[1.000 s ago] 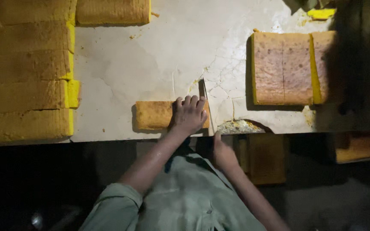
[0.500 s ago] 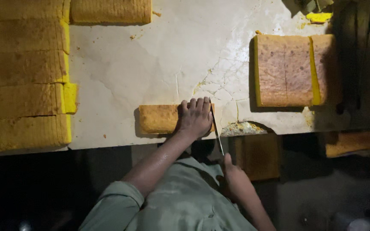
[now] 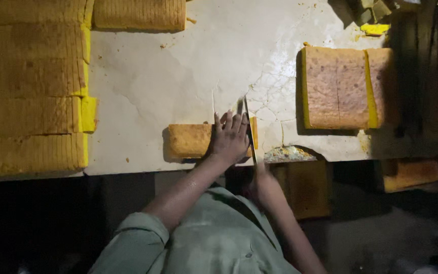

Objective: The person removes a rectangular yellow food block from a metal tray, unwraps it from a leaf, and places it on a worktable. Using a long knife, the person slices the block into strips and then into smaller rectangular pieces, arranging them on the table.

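A small block of yellow cake (image 3: pixel 191 140) lies on the pale worktop (image 3: pixel 178 76), close to the near edge. The left hand (image 3: pixel 230 138) rests flat on the right end of this small cake, fingers spread apart, pressing it down and not gripping it. A long knife (image 3: pixel 249 133) stands at the right end of the small cake, just beside the left hand's fingers. The right hand (image 3: pixel 260 178) is below the small cake, past the worktop edge, and is closed around the knife handle. This looks like the cutting step, with a thin piece being sliced off the end. The next move calls for a straight, steady pull of the blade, with fingers kept away from it. Half a second ago the knife was pulled back toward the person; now the blade reaches farther over the worktop. The left hand has stayed put. A big cake slab (image 3: pixel 343 87) sits to the right of the small cake, and stacked cakes (image 3: pixel 31 86) lie far to its left.
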